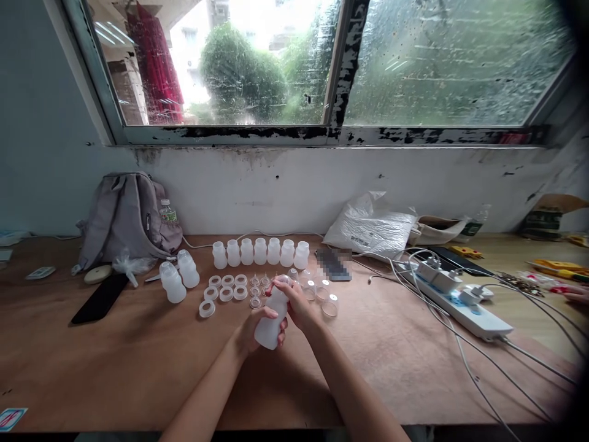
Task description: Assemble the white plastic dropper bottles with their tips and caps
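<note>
My left hand (252,334) grips the body of a white plastic bottle (271,322), held tilted over the wooden table (138,368). My right hand (294,301) closes around the bottle's top. Just behind the hands lie white screw rings (225,288), small clear nipples (255,291) and clear caps (329,304). A row of several open white bottles (260,252) stands farther back. Two capped bottles (179,276) stand to the left.
A grey backpack (124,218) with a water bottle leans on the wall at left, a black phone (101,298) before it. A white plastic bag (370,227), a power strip (460,301) with cables and yellow tools lie right. Another person's fingertip (578,297) shows at far right.
</note>
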`<action>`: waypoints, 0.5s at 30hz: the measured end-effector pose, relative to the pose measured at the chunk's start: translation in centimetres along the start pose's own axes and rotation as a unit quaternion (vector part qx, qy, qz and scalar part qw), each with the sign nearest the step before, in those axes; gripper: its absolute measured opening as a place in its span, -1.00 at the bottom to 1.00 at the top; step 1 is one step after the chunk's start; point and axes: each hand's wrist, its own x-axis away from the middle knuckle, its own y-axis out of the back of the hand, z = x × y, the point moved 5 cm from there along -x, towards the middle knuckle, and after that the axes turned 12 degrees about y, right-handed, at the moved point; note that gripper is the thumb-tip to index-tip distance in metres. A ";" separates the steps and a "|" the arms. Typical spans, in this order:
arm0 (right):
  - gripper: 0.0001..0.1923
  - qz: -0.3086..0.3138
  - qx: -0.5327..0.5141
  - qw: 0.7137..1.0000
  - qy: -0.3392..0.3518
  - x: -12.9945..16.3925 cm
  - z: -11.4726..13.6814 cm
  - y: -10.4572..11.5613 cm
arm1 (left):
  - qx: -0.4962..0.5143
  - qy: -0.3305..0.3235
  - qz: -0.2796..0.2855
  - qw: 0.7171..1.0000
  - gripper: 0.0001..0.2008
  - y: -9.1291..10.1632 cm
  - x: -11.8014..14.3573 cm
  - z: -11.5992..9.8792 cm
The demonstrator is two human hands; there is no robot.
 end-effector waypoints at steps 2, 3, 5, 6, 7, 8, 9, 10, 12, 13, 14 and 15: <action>-0.81 -0.002 -0.026 1.000 -0.003 0.3 0.2 -0.1 | -0.005 0.007 -0.015 1.000 -0.77 -0.7 0.5 0.0; -0.81 -0.004 -0.037 0.999 -0.006 0.4 0.3 -0.2 | -0.009 0.008 -0.023 1.000 -0.78 -1.0 0.7 0.0; -0.80 -0.012 -0.050 0.999 -0.013 0.5 0.4 -0.2 | -0.024 0.001 -0.046 0.999 -0.78 -1.7 1.2 -0.4; -0.79 -0.021 -0.053 0.998 -0.019 0.6 0.5 -0.2 | -0.039 -0.003 -0.062 0.997 -0.78 -2.0 1.3 -0.6; -0.78 -0.036 -0.054 0.998 -0.024 0.5 0.5 -0.2 | -0.064 -0.008 -0.082 0.995 -0.77 -2.2 1.4 -0.9; -0.77 -0.053 -0.053 0.997 -0.025 0.5 0.5 -0.1 | -0.098 -0.017 -0.108 0.989 -0.76 -2.3 1.5 -1.2; -0.77 -0.069 -0.049 0.996 -0.023 0.4 0.7 0.0 | -0.138 -0.028 -0.137 0.980 -0.75 -2.4 1.6 -1.5; -0.77 -0.081 -0.044 0.996 -0.017 0.4 0.8 0.0 | -0.180 -0.045 -0.167 0.968 -0.72 -2.5 1.6 -1.9; -0.78 -0.086 -0.025 0.996 0.004 0.3 1.3 -0.1 | -0.254 -0.089 -0.229 0.936 -0.64 -2.5 1.9 -2.6; -0.78 -0.083 -0.015 0.996 0.015 0.2 1.6 -0.3 | -0.284 -0.112 -0.257 0.917 -0.60 -2.6 2.1 -2.9; -0.79 -0.080 -0.009 0.997 0.021 0.3 1.9 -0.4 | -0.310 -0.130 -0.278 0.900 -0.56 -2.7 2.4 -3.1; -0.79 -0.079 -0.009 0.996 0.026 0.3 2.1 -0.5 | -0.333 -0.141 -0.291 0.886 -0.53 -2.9 2.6 -3.3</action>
